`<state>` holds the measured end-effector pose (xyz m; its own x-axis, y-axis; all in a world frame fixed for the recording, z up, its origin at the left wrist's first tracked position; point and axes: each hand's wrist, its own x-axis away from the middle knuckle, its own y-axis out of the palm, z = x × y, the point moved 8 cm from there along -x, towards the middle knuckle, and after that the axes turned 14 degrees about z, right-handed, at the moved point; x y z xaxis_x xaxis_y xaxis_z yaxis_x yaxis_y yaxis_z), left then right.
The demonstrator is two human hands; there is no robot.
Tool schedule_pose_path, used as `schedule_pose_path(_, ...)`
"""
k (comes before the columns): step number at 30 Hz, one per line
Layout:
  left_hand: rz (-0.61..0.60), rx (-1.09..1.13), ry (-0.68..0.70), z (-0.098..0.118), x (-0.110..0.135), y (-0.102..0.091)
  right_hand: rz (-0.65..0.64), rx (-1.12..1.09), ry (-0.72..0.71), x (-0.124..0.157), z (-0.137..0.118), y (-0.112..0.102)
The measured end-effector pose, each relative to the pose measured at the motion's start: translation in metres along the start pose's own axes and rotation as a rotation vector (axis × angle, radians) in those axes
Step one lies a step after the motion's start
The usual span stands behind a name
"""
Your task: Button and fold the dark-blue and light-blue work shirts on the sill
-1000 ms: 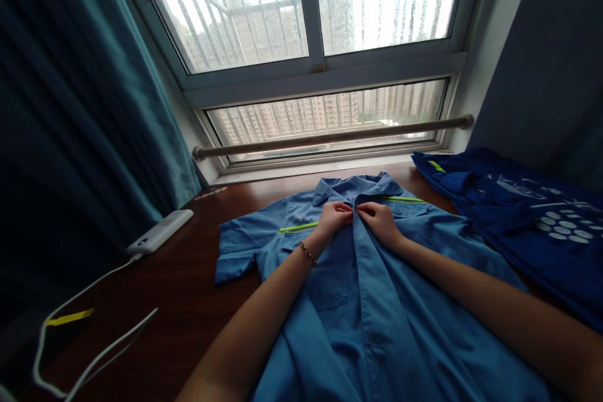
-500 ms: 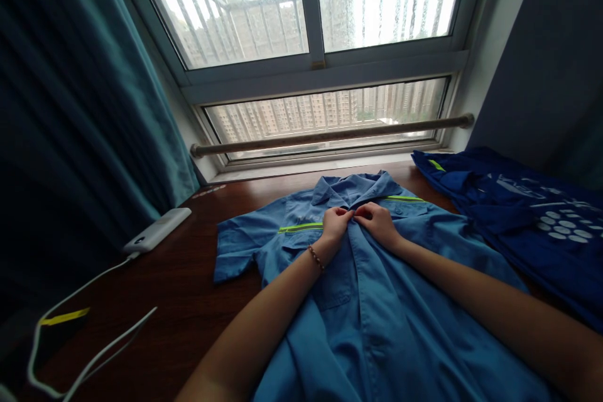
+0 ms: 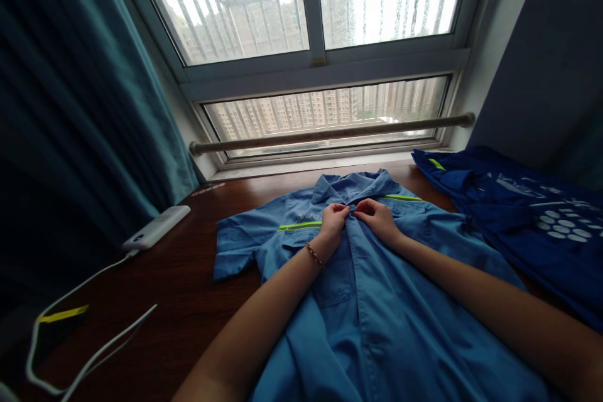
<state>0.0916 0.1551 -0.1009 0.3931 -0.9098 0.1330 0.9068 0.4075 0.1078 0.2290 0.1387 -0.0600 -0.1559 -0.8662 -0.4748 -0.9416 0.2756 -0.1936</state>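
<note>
A light blue short-sleeved shirt (image 3: 377,301) with yellow-green chest stripes lies front-up on the dark wooden table (image 3: 188,289), collar toward the window. My left hand (image 3: 333,218) and my right hand (image 3: 377,217) meet at the shirt's front placket just below the collar. Both hands have their fingers curled and pinch the fabric edges there. A beaded bracelet sits on my left wrist.
A dark blue garment (image 3: 532,220) with white print lies at the right. A white power bank (image 3: 157,227) with a white cable (image 3: 89,352) lies at the left, near a teal curtain (image 3: 80,107). A window with a wooden rail (image 3: 330,133) stands behind the table.
Both hands stay at the placket below the collar; the fingers shift only slightly. The view has tilted a little.
</note>
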Motion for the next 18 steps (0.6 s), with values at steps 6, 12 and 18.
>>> schedule_pose_path(6, -0.040, 0.104, -0.072, 0.000, 0.002, 0.004, 0.008, -0.152, 0.118, -0.003, 0.015, 0.002)
schedule_pose_path(12, -0.085, 0.189, -0.109, 0.002, 0.005, 0.008, -0.027, -0.394, 0.295, -0.003, 0.037, 0.010)
schedule_pose_path(18, -0.110, 0.212, -0.118, 0.004, 0.007, 0.008, -0.005, -0.396, 0.309, -0.003, 0.043, 0.009)
